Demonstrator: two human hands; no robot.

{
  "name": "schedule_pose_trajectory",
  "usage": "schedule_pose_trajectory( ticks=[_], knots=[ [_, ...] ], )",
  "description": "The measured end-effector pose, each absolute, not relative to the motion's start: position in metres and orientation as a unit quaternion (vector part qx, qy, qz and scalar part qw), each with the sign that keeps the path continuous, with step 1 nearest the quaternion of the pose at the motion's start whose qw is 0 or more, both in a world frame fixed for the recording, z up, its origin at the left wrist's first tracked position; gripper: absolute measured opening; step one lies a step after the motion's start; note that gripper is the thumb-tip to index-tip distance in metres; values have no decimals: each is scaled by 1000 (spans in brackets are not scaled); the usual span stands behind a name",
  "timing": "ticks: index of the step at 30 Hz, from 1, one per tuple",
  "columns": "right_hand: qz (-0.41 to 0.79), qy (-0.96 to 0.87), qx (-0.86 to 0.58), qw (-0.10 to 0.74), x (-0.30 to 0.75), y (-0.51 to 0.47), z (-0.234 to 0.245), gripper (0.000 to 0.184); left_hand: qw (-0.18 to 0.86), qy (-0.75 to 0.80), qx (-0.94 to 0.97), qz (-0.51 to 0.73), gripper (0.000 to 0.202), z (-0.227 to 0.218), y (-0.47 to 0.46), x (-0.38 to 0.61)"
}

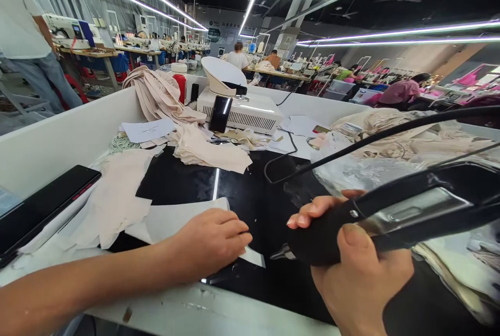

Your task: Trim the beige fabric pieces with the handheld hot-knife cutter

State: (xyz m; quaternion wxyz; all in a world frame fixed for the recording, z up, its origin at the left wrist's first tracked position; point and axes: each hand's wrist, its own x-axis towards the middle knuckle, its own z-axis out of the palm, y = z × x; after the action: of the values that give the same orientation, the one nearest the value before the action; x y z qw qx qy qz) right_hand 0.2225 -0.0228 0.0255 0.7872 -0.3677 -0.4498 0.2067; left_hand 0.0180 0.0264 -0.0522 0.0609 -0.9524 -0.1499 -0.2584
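A phone (pixel 42 203) lies at the worktop's (pixel 58 138) left edge. Near the front edge, the left hand (pixel 213 239) lies on a pale fabric piece (pixel 175 219) on the black mat (pixel 258 200), fingers pressed together. The right hand (pixel 359 273) wraps tightly round a black corded tool (pixel 390 216), whose tip is just beside the piece, which looks unworked. Similar pieces (pixel 211 151) are stacked behind.

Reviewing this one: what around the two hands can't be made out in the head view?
Head view only:
1. Rear end of the black tool in the right hand: cut off by the right edge.
2. Part of the pale sheet under the left hand: covered by that hand.
3. Text on the printed paper: too small to read.
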Motion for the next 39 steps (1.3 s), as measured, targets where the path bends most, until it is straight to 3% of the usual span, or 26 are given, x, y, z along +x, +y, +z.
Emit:
schedule_pose_trajectory(
  ticks=[10,39],
  knots=[
    [193,-460,-359,789,219,-22,17,43,24,-128,-972,-195,24,-57,11,26],
    [194,-460,-351,792,213,-19,9,36,46,-126,-968,-210,24,-63,6,27]
  ],
)
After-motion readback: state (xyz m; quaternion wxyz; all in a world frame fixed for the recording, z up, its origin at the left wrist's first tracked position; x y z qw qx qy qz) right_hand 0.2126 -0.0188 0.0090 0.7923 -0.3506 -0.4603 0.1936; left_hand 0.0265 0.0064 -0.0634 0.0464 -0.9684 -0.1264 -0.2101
